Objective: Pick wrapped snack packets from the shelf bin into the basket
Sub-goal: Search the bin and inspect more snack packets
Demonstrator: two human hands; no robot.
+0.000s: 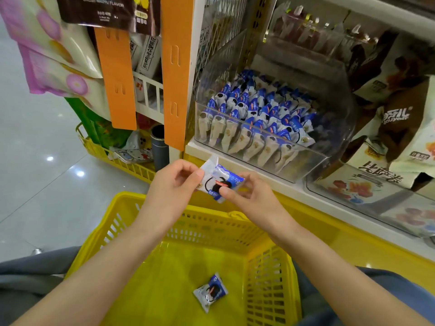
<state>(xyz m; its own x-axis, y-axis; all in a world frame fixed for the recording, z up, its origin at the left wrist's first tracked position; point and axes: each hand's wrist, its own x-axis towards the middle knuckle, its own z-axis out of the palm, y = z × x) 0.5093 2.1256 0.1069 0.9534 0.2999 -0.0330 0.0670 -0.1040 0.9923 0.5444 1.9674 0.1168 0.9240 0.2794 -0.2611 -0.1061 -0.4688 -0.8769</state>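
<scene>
My left grip (175, 184) and right grip (249, 196) pinch one snack packet (220, 181) by its ends, just above the far rim of the basket (127, 196).

Only readable bits: "FLAVOR" in white on the dark brown hanging pouch (103, 10), and big Chinese characters on the cream cardboard snack box (376, 177). Print on the blue-and-white wrapped packet (223, 178) is too blurry.
</scene>
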